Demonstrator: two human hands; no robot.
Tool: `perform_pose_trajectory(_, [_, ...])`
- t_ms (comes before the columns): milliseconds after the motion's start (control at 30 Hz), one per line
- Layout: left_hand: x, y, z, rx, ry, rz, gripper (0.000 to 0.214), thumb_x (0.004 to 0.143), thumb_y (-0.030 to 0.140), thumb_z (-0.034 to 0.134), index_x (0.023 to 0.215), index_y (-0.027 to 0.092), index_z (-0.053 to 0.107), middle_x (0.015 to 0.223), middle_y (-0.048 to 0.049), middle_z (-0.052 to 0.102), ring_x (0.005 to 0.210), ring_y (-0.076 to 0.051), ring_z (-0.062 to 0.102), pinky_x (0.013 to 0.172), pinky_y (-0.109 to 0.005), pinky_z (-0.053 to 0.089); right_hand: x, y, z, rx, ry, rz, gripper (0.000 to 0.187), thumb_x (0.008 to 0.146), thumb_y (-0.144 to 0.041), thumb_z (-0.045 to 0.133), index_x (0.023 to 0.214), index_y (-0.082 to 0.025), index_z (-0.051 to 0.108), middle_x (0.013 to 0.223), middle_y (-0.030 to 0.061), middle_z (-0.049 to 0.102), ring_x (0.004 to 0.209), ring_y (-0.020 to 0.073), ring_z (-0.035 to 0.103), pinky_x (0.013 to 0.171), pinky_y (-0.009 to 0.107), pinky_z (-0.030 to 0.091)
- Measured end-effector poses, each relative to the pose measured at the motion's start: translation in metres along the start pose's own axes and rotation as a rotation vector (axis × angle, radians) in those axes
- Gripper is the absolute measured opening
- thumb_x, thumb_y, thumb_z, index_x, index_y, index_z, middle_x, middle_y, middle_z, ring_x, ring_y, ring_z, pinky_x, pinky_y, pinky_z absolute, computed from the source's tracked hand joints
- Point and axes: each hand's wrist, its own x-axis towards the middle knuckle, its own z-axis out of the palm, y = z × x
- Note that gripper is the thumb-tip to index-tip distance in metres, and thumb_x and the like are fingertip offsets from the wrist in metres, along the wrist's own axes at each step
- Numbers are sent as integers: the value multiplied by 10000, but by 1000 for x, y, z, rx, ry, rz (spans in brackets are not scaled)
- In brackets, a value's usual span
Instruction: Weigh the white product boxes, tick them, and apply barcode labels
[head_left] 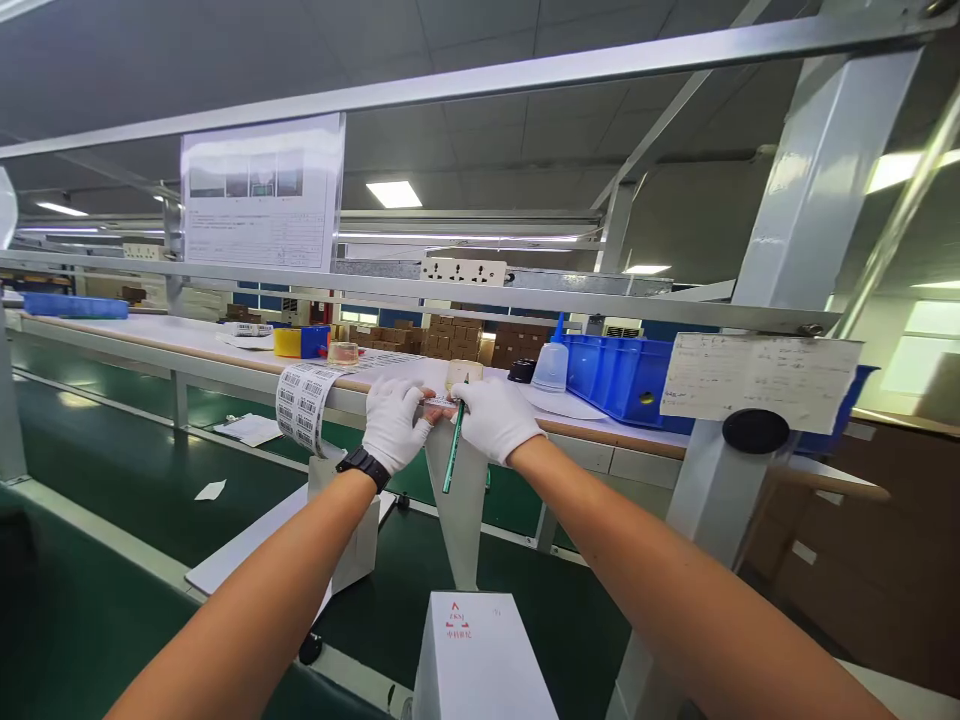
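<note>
Head view, both of my gloved hands raised at mid-frame over the far tabletop [225, 345]. My left hand [391, 422], wristwatch [363, 466] below it, has its fingers [411, 395] pinched narrow on a small barcode label [440, 402]; my right hand [496, 418] meets it from the right, fingers closed on the same label and also clasping a green pen [454, 448] that hangs point-down from the palm; the label thus sits between the two hands, just above the tabletop's near edge. To the left, a strip of barcode labels [302, 405] drapes over that edge; further left lie a yellow tape roll [287, 342] and a blue box [316, 340]; to the right stand a clear squeeze bottle [552, 362] with blue nozzle and a blue bin [619, 378]. A white box [480, 655] rests near me on the green conveyor [120, 470]; an instruction sheet [262, 192] hangs from the upper rail.

Handling, as I judge it: the label is featherlight, thin and limp, likely adhesive on one face, so it will curl or cling to glove fabric; I would hold it by its extreme edges with fingertip pressure only, keeping it taut between both hands. The pen is stiff, light and smooth; gripped mid-shaft it is secure, though it crowds the right-hand pinch.
</note>
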Motion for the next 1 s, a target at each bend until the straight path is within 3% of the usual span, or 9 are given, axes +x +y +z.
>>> perform_pose_trajectory(233, [3, 2, -4, -1, -64, -37, 262, 905, 486, 559, 1007, 259, 642, 1098, -61, 695, 1073, -279, 589, 1110, -517, 332, 8, -6, -6, -142, -11, -58, 191, 937, -243, 576, 1017, -213, 747, 904, 121, 717, 922, 311, 652, 717, 363, 417])
perform_pose_trajectory(433, [-2, -1, 10, -108, 159, -89, 399, 840, 467, 637, 1104, 178, 565, 1104, -118, 669, 1079, -293, 591, 1140, -519, 338, 13, -7, -6, -98, -16, -46, 152, 909, -224, 605, 982, -211, 738, 902, 108, 718, 885, 300, 655, 709, 349, 426])
perform_pose_trajectory(533, [-3, -2, 14, -114, 191, -110, 403, 804, 453, 673, 1069, 177, 547, 1101, -131, 656, 1103, -309, 580, 1127, -525, 362, 19, 2, 0, 38, 77, 60, 180, 922, -234, 569, 1000, -215, 731, 856, 94, 707, 845, 288, 647, 694, 331, 416])
perform_pose_trajectory(667, [-3, 1, 7, -88, 90, -95, 332, 836, 395, 646, 1100, 211, 564, 1168, -113, 643, 1154, -291, 571, 1147, -536, 341, 45, 23, 9, 319, 299, 320, 312, 1014, -307, 412, 1098, -185, 687, 893, 94, 698, 827, 271, 626, 675, 315, 395])
perform_pose_trajectory(767, [-1, 4, -3, -10, -46, -31, 253, 891, 364, 578, 1116, 255, 617, 1227, -103, 625, 1214, -297, 540, 1169, -579, 283, 70, 31, 13, 437, 228, 330, 372, 1041, -383, 366, 1116, -185, 672, 936, 76, 692, 816, 246, 613, 653, 290, 395])
perform_pose_trajectory(867, [1, 6, -10, 50, -128, -10, 276, 904, 412, 549, 1125, 279, 648, 1234, -96, 626, 1198, -316, 535, 1152, -608, 283, 85, 30, 20, 493, 130, 270, 351, 1032, -404, 410, 973, -214, 700, 910, 43, 695, 797, 219, 614, 663, 267, 415])
perform_pose_trajectory(1000, [8, 9, -12, 88, -203, -14, 403, 895, 553, 516, 1157, 281, 657, 1215, -104, 640, 1164, -348, 542, 1102, -628, 321, 92, 27, 27, 491, 149, 275, 411, 1048, -405, 363, 888, -208, 686, 890, 60, 695, 815, 231, 622, 709, 278, 436])
